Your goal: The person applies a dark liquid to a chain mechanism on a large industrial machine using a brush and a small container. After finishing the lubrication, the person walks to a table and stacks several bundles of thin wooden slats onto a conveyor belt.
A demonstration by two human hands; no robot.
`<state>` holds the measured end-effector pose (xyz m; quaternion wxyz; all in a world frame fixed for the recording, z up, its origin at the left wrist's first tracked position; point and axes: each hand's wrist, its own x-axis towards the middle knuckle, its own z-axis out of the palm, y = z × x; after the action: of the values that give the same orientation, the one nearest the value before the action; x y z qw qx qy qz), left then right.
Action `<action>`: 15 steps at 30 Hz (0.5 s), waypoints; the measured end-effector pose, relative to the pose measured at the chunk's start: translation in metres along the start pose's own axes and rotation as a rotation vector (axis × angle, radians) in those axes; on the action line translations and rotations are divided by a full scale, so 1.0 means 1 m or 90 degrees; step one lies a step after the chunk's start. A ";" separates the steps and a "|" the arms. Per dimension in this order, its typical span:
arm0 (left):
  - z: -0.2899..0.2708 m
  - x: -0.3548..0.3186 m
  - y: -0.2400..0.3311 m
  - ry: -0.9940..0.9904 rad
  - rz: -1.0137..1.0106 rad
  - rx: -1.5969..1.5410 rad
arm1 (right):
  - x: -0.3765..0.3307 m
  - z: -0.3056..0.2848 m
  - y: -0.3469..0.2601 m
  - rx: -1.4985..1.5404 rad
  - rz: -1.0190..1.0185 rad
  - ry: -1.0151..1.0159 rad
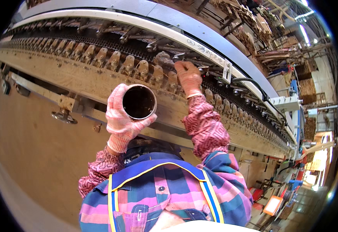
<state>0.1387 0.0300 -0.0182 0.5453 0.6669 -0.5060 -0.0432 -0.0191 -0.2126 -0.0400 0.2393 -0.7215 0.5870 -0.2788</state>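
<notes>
My left hand [119,116], in a pale pink knitted glove, is wrapped round an open-topped round can [154,101]. The can's inside is dark, with a few small specks on its wall; I cannot tell what it contains. To the right and farther off, my right hand [189,78], in a similar glove, reaches over the machine's row of metal brackets [143,66]. Its fingers are curled closed, and whatever they grip is hidden. Just left of the fingertips sits a blurred greyish tuft [164,60], and a small metal lever [178,57] is right by them.
A long machine bed [91,79] crosses in front of me, with a dark chain track [111,51] behind the brackets and a pale rail [153,25] beyond. A handwheel [64,117] juts out at the near left. Stacked wood [260,29] stands behind; a black cable [250,82] bends along the right.
</notes>
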 end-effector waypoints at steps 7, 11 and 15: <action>0.007 0.013 -0.003 -0.033 0.001 -0.019 | -0.020 -0.016 -0.023 -0.241 -0.003 0.014; 0.004 0.005 -0.007 -0.047 -0.052 -0.074 | -0.006 -0.011 -0.020 -0.169 -0.016 0.037; 0.004 0.004 0.001 -0.041 -0.030 -0.021 | -0.021 -0.029 -0.012 -0.190 -0.052 0.081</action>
<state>0.1380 0.0244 -0.0173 0.5384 0.6679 -0.5066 -0.0858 -0.0336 -0.1904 -0.0139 0.0799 -0.7533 0.6058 -0.2433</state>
